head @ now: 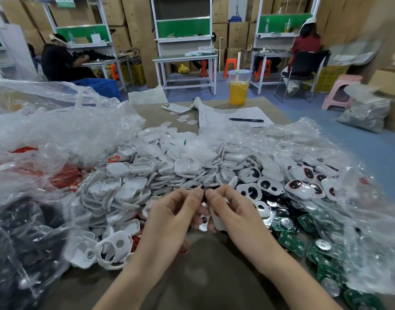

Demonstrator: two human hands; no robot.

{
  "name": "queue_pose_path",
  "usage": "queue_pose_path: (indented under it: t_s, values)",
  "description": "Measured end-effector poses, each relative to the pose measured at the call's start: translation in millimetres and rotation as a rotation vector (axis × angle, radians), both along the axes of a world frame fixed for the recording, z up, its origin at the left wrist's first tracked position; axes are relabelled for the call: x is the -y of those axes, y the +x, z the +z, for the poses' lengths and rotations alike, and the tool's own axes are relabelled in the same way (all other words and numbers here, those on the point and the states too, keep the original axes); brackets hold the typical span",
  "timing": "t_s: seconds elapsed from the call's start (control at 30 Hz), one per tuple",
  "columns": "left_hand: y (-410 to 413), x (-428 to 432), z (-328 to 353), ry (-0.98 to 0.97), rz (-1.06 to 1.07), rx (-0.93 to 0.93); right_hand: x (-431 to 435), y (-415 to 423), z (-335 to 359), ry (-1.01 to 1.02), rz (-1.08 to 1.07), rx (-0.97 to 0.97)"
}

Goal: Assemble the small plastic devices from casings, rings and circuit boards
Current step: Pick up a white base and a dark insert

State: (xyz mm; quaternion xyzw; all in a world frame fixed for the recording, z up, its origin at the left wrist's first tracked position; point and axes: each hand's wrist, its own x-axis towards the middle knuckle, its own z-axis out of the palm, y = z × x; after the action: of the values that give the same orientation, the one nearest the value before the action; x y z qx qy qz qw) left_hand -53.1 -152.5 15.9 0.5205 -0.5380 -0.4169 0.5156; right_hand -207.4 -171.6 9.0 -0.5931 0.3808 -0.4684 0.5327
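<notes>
Currently mid-assembly: fingers of left hand (169, 217) and right hand (235, 214) both pinch a white casing (203, 225) low over the desk (203, 267); next likely needs a circuit board (291, 241) aligned inside.

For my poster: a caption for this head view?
Left hand and right hand pinch a white casing before heaped casings and green circuit boards.

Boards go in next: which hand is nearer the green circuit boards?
Right. The right hand sits just left of the circuit boards; the left hand is farther left.
</notes>
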Motion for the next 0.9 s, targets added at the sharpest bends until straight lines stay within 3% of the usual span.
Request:
queue_pose_path:
  t_s: [0.3, 0.7, 0.9]
  values:
    - [-0.6, 1.8, 0.7, 0.079, -0.068, -0.194, -3.4, -2.0, 8.0, 0.117, 0.092, 0.165]
    - [1.0, 0.2, 4.7, 0.061, -0.071, -0.218, -4.1, -1.2, 10.0, 0.089, 0.048, 0.135]
    - [2.9, 3.4, 3.5, 0.06, -0.13, -0.358, -1.9, -1.8, 7.2, 0.079, 0.045, 0.114]
